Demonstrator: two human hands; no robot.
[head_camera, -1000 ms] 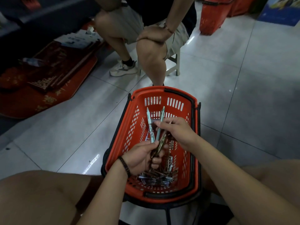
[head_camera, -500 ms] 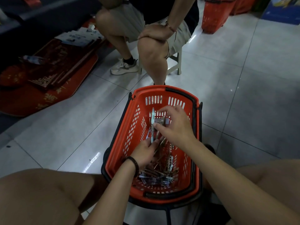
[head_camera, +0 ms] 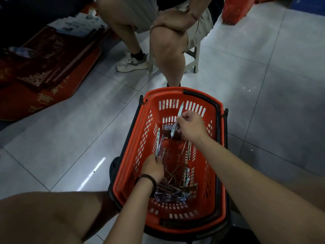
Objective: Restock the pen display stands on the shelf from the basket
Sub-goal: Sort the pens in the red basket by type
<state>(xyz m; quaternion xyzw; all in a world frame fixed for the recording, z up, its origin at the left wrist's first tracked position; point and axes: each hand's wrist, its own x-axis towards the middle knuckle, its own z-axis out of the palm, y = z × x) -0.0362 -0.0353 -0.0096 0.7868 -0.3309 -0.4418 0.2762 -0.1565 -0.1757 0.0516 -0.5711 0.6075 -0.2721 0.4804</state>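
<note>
The red basket sits on the floor. Your right hand is at its far end, fingers pinching a pale blue pen. Your left hand grips two upright pens. Loose pens lie inside at the bottom.

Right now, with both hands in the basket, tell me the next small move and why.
Probably bring the light pen pinched in the right hand across to the bunch of pens the left hand grips, and add it there. That would free the right hand for the loose pens lying on the floor of the basket.
</note>
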